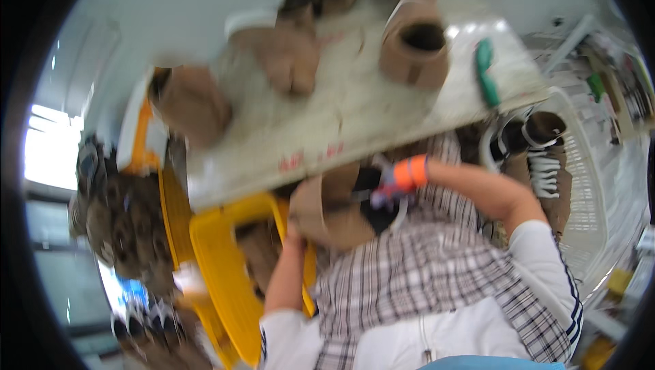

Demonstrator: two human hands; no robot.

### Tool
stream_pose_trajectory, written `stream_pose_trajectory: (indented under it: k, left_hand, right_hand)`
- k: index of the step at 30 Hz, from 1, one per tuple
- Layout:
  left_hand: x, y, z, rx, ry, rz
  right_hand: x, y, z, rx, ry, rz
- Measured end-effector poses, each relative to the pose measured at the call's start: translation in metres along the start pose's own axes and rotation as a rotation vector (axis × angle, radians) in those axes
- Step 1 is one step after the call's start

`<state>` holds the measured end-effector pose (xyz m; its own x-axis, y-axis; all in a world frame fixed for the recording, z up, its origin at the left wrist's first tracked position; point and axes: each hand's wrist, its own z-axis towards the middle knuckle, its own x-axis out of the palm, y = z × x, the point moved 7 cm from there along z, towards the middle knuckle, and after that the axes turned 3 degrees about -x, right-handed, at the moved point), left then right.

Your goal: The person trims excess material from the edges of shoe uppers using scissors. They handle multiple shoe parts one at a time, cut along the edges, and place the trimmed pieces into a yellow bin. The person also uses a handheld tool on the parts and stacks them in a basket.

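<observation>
pale worktable (368, 111); left hand (294, 227) at brown shoe upper (341, 223), right hand (390, 191) at its dark opening (367, 178); can't tell either grip. likely inside work; next needs steady hold.

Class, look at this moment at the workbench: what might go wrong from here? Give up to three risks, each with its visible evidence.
1. The green tool lies with one end close to the table edge, so a bump might knock it off.
2. The brown piece at the right hand sits close to the table's front edge and might catch on it if raised.
3. If it slipped, it might drop toward the yellow crate.
</observation>
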<state>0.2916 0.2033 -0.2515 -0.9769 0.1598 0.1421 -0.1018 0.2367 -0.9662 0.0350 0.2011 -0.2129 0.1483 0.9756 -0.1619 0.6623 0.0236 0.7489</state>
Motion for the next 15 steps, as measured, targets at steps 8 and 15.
stream_pose_trajectory:
  k: [8,15]
  left_hand:
    - [0.106,-0.284,-0.102,0.787,-0.072,0.748]
    - [0.199,-0.360,-0.055,1.571,0.094,1.605]
  right_hand:
    - [0.027,-0.050,-0.006,-0.715,-0.330,-0.115]
    - [0.037,-0.029,-0.051,-0.562,-0.413,0.271]
